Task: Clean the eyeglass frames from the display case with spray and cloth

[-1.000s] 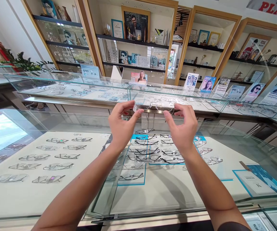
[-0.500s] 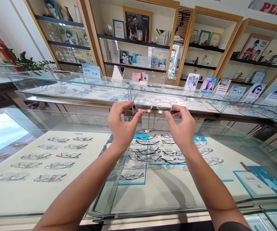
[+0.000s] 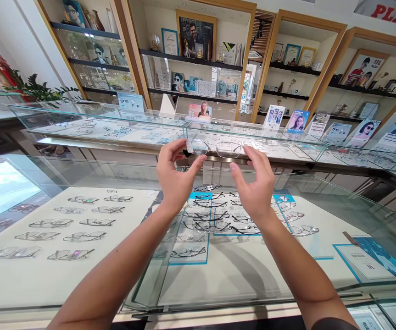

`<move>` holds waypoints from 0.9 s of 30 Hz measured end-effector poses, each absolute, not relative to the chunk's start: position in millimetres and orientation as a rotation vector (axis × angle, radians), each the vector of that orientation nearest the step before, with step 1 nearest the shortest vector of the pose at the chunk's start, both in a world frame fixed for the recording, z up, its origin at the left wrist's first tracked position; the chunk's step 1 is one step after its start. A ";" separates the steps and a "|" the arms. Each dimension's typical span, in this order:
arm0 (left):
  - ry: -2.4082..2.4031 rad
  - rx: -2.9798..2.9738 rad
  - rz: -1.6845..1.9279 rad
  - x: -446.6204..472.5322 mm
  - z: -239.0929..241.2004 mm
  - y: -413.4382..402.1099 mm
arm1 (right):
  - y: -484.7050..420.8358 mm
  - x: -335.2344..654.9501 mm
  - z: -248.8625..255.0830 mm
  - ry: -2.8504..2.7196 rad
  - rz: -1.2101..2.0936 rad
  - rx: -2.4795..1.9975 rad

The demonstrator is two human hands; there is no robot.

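Note:
A pair of clear, thin-rimmed eyeglasses (image 3: 229, 149) is held up above the glass display case, lenses side by side. My left hand (image 3: 176, 172) pinches its left end between thumb and fingers. At the other end, my right hand (image 3: 257, 183) has its thumb spread away from the fingers. Its fingertips are at the right edge of the frame; whether they touch it I cannot tell. Below, inside the case, lie several dark-framed eyeglasses (image 3: 213, 226) in rows, partly hidden by my right wrist.
Glass panels (image 3: 149, 279) enclose the near display case. More eyeglasses (image 3: 85, 236) lie in rows at left. A leaflet (image 3: 366, 262) lies at right. Another glass counter (image 3: 115, 130) with standing cards (image 3: 299, 120) runs behind, before wooden shelves (image 3: 259, 68).
The eyeglasses have shifted slightly left and turned. My right thumb has come away from their right end, and the right hand has opened. My left hand keeps its pinch.

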State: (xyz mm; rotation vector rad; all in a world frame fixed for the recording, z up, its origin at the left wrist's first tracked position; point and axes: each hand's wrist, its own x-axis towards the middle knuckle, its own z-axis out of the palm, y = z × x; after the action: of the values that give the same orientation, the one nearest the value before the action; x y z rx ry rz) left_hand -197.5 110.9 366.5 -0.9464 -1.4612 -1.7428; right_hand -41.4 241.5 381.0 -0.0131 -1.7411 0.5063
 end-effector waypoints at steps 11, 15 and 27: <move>-1.459 -0.926 -1.951 -203.0 364.8 114.2 | 232.8 -40.5 379.3 -1.700 0.504 0.050; -1.455 -0.931 -1.880 -202.4 365.1 114.3 | 232.0 -41.2 380.2 -1.666 0.557 -0.012; -1.355 -1.039 -1.801 -203.3 363.8 114.1 | 235.4 -44.5 383.2 -1.555 0.926 0.034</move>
State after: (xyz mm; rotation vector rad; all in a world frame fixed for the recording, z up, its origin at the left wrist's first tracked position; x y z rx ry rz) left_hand -203.3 114.1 363.8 -1.0392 -1.3555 -1.8009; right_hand -44.5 235.4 383.2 0.0344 -1.5547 0.9262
